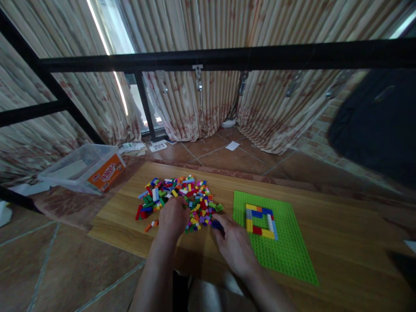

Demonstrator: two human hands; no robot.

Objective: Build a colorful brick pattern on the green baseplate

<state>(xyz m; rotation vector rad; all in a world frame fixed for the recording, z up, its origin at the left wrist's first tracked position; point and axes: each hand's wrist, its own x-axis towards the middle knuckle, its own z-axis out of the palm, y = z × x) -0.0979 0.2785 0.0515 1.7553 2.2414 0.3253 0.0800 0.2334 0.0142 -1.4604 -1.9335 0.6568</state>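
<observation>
A heap of small coloured bricks (182, 195) lies on a low wooden table (325, 208). My left hand (173, 216) rests on the near side of the heap, fingers curled down into the bricks; what they hold is hidden. My right hand (234, 247) sits just right of the heap, its fingers pinched on a dark blue brick (217, 225). To the right lies a green baseplate (286, 251) bearing a square ring of yellow, blue, red and grey bricks (261, 221).
A clear plastic bin (81, 167) with an orange label lies tipped on the tiled floor at the left. Black metal bars (227, 58) cross in front of striped curtains. A dark blurred shape (377, 125) hangs at the right. Papers lie on the floor by the curtains.
</observation>
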